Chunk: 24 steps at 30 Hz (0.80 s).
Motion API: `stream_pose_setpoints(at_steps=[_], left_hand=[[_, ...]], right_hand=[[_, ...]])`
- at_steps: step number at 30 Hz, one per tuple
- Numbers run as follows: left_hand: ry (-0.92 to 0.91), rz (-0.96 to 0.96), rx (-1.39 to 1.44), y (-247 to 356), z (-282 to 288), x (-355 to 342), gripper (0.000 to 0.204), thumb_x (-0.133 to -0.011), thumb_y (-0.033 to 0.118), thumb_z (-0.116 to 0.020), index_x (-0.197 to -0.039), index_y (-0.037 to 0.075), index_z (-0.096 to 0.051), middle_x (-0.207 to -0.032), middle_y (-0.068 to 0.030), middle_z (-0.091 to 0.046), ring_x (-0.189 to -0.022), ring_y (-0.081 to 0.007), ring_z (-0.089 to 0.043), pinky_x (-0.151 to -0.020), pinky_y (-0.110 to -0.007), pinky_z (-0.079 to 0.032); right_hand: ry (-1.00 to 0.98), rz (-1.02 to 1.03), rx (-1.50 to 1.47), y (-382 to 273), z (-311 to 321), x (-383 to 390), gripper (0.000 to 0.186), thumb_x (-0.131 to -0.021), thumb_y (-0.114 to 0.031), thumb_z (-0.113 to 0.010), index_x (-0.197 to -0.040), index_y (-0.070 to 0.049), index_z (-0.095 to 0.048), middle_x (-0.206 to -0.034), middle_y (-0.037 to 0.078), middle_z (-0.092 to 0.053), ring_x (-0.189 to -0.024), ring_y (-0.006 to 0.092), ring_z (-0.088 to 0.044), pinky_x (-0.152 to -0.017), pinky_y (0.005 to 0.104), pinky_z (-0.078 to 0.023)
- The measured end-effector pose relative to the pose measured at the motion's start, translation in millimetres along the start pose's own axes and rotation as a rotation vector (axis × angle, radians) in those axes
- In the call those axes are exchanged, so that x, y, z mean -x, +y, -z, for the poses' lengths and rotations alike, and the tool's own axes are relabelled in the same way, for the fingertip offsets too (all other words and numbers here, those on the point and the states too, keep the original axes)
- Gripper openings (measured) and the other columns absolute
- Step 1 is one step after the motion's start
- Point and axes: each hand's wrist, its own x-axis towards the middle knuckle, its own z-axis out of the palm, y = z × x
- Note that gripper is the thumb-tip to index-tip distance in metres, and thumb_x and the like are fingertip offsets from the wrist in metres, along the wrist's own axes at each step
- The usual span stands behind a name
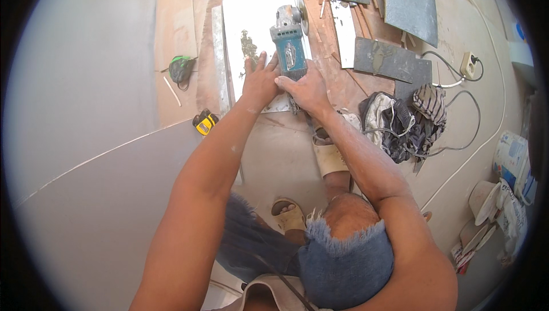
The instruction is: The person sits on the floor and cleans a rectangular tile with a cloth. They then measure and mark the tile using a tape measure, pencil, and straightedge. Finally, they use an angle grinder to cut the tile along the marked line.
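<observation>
A teal and grey angle grinder (pixel 290 50) lies over a white tile (pixel 240 10), its cutting disc (pixel 303 16) upright along the head's right side. My right hand (pixel 309 89) is wrapped round the rear of the grinder's body, thumb pointing left across it. Just left of the grinder, my left hand (pixel 262 85) rests on the tile with its fingers stretched out. The tips of those fingers are beside a dark, rough patch (pixel 248 45) on the tile. Whether the disc is spinning cannot be told.
A metal strip (pixel 219 59) runs along the tile's left edge. Left of it lie a yellow tape measure (pixel 205 122) and a green-and-black item (pixel 180 69). On the right are grey tile pieces (pixel 384 59), a cloth bundle (pixel 394 123), a power socket (pixel 470 66) and cables.
</observation>
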Motion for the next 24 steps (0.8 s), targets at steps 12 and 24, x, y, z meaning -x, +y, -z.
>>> stream_pose_setpoints(at_steps=[12,24], left_hand=[[0.098,-0.060,0.018,1,-9,5,0.089,-0.077,0.042,-0.078,-0.149,0.006,-0.039,-0.160,-0.0103,-0.032,-0.148,-0.0349,-0.027,-0.116,-0.063,-0.020],[0.034,-0.040,0.023,-3,4,1,0.093,-0.079,0.045,-0.078,-0.152,0.005,-0.035,-0.163,-0.0105,-0.025,-0.149,-0.0347,-0.025,-0.116,-0.063,-0.020]], right_hand=[[0.064,-0.030,0.125,-36,65,-2,0.065,-0.071,-0.025,-0.083,-0.119,0.010,-0.056,-0.105,0.022,-0.069,-0.098,0.0308,-0.067,-0.090,0.0386,-0.051],[0.124,0.016,0.080,-76,118,66,0.057,-0.076,-0.021,-0.081,-0.119,0.008,-0.057,-0.101,0.013,-0.069,-0.088,0.0181,-0.064,-0.083,0.0324,-0.051]])
